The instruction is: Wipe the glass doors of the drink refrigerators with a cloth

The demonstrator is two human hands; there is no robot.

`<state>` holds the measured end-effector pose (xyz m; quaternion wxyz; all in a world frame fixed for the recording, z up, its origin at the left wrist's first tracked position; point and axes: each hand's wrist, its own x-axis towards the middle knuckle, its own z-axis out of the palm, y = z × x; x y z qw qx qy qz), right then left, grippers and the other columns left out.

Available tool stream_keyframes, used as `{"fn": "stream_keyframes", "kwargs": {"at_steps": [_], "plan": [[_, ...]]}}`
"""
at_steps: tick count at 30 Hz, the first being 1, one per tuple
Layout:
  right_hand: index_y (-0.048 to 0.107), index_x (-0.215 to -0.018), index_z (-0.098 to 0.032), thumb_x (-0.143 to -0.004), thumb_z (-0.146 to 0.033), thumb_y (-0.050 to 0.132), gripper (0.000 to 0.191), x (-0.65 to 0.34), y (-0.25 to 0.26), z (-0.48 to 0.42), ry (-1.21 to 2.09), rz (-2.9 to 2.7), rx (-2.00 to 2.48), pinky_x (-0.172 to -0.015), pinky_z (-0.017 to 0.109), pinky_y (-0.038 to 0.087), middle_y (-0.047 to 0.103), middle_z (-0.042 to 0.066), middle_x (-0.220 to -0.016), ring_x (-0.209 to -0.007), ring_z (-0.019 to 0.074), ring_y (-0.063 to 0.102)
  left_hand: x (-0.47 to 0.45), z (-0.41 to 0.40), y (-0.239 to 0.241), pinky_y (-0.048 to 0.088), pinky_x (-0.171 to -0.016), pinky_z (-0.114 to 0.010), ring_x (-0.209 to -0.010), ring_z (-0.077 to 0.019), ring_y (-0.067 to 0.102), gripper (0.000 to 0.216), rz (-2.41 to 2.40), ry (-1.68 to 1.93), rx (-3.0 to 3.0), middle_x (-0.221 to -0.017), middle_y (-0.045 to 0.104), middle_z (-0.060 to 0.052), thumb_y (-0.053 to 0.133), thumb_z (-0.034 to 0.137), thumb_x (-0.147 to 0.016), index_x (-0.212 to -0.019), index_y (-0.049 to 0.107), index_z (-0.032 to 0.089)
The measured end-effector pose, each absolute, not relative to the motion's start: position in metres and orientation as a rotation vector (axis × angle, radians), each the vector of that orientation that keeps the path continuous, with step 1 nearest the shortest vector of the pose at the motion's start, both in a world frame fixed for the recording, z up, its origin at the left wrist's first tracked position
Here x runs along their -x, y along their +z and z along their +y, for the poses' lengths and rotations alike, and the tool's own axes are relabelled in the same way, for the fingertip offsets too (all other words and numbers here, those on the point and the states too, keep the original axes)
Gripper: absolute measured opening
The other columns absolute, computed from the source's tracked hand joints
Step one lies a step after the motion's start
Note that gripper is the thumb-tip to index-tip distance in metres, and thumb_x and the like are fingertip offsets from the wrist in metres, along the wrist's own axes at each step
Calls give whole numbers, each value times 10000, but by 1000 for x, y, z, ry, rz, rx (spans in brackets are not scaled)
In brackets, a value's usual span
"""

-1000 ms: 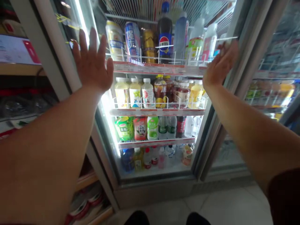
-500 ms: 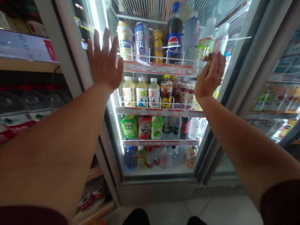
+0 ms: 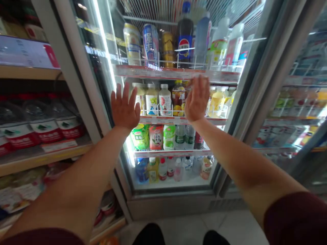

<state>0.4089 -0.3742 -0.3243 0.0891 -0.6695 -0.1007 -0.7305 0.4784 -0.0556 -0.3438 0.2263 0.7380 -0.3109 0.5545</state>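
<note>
I face an upright drinks fridge with wire shelves (image 3: 176,119) full of bottles and cans. My left hand (image 3: 125,108) is raised with fingers spread, palm toward the fridge, in front of the left end of the second shelf, holding nothing. My right hand (image 3: 196,98) is also flat and open, held before the juice bottles (image 3: 165,99) on that shelf. Above stand cans (image 3: 150,42) and a dark cola bottle (image 3: 185,34). Green and red drink cartons (image 3: 156,136) fill the shelf below my hands.
The fridge's glass door (image 3: 87,58) stands at the left beside a store shelf of large water bottles (image 3: 38,126). A second fridge (image 3: 293,102) is at the right. My shoes (image 3: 150,234) show on the tiled floor.
Both hands have come down and inward, from near the top shelf's ends to in front of the second shelf. The right hand moved left the most.
</note>
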Motion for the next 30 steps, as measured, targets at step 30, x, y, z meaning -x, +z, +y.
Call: {"fn": "stream_keyframes", "kwargs": {"at_steps": [30], "plan": [[345,-1763,-250,-1126,-236,417,641,-376,-403,-402,-2114,-500,2456,-1410,570,283,507,97,-1724,-1712,268,287,-502,-49,-344,-71,-1380,-644,-1730,-330,-15,708,-1002,1578,-2005,-1847,171,-85,481,493,-1130,-1740,380,148]]}}
